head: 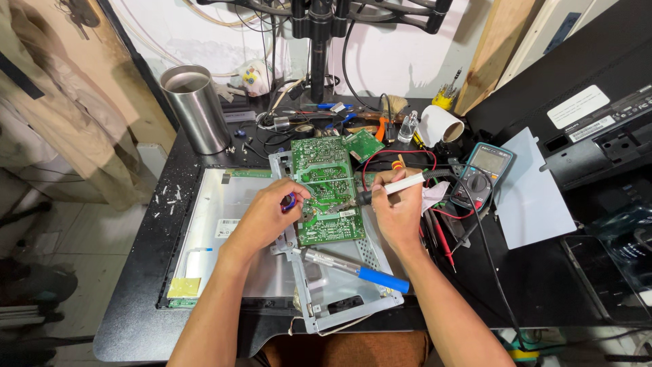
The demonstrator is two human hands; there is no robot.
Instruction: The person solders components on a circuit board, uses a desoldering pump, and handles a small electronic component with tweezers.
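The green circuit board (327,190), lying solder side up on a grey metal chassis plate (343,292) at the middle of the black worktop (129,319), is being worked on from both sides. The right hand (397,207) is closing around a white-handled soldering iron (397,185) and bringing its dark tip down to the board's right edge, while the left hand (268,214) is pinching a small blue-and-red object (290,201) against the board's left edge; what that object is cannot be told. The risks, as a judgement, are plain: the hot tip is sitting close to the fingers of both hands, and a slip could be burning skin or bridging neighbouring joints on the crowded board. The iron's black cord is trailing past the red and black probe leads (441,234) of a teal digital multimeter (485,173), so a tug could be dragging the tip off its joint. A blue-ended desoldering pump (356,268) is resting loose on the plate just below the board and could be rolling under a wrist. The board itself is looking densely populated with silvery solder points and pale printed tracks, flat and level, apparently unfastened. A flat display panel (224,231) is lying beneath the plate, and a steel cylinder (195,109) is standing at the rear left.
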